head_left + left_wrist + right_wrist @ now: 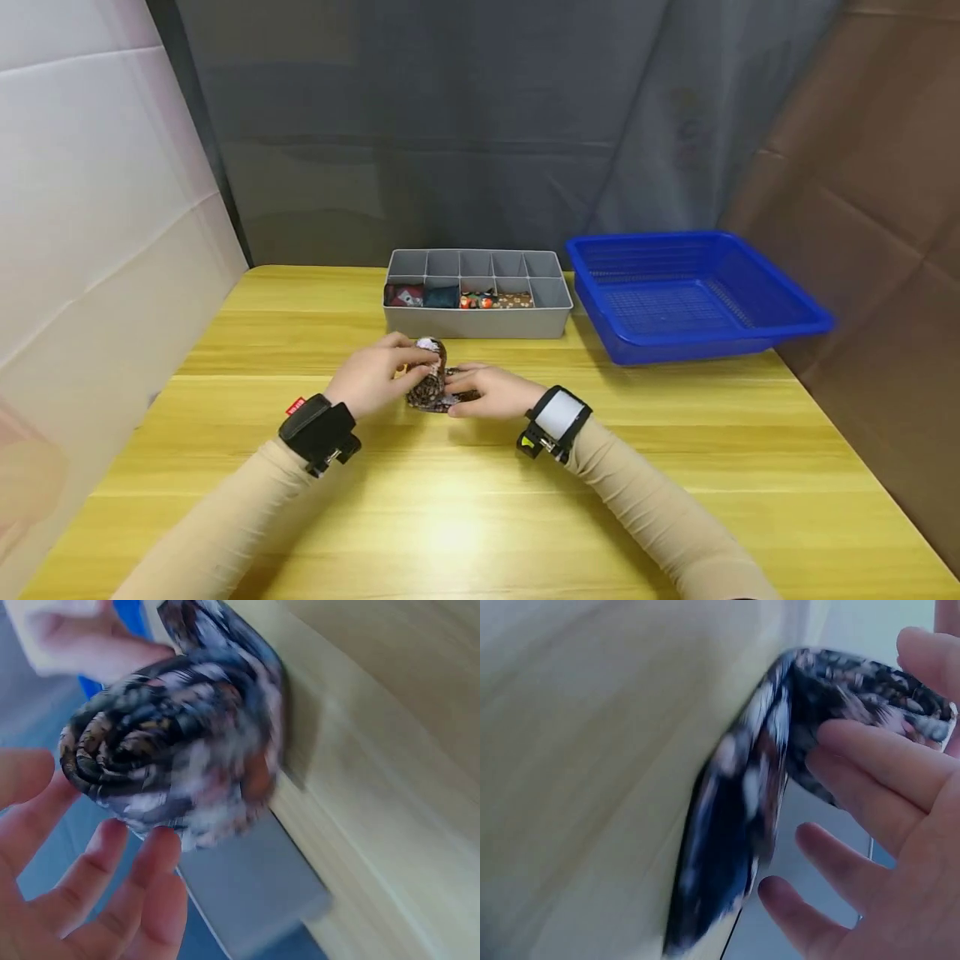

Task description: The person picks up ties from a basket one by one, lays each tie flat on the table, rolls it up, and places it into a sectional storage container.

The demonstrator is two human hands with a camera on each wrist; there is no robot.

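While both beige sleeves come in from the near edge of the yellow wooden tabletop, the hands meet at the middle of it over a rolled-up strip of dark patterned fabric; the left hand has its thumb and fingers curled round the roll's upper end, so that's a proper grip; the right hand lies flatter, fingers fairly straight, pressing the loose tail of the fabric down against the wood, not clenched on anything as far as I can tell. The wrist views are pretty blurry but the left one shows the spiral end of the roll facing the left hand's fingers. The roll sits right between the two hands, its long axis tilted up and leaning toward the left hand, which looks the nearer one to its bulk. Farther back, well apart, there's a grey plastic divided organizer box with other rolled fabrics in its front compartments; right of that, a blue plastic mesh basket; then a grey curtain behind everything.
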